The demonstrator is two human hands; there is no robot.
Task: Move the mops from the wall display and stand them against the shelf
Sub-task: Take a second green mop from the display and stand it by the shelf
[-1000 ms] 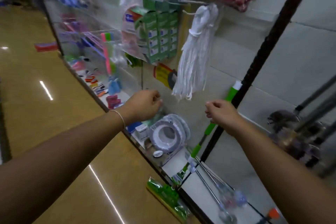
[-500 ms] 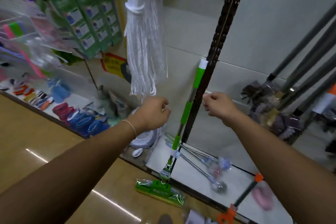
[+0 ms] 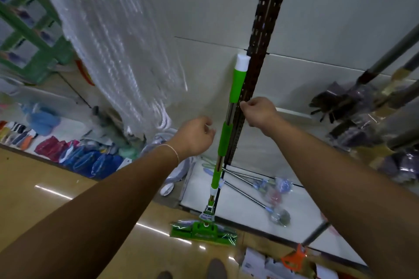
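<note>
A green-handled flat mop (image 3: 226, 133) is seen stood upright against the dark slotted upright (image 3: 260, 70) of the shelf, its green plastic head (image 3: 204, 232) flat on the glossy floor (image 3: 68, 199) so that the pole is propped. Both hands are loosely curled and nothing is held: the left hand (image 3: 195, 137) is just beside the foam grip, the right hand (image 3: 258, 112) near the chrome section. More mops (image 3: 367, 106), grey-handled with dark plastic-wrapped heads, are leaned along the wall at right. White string mop heads (image 3: 113, 41) are hung nearby.
</note>
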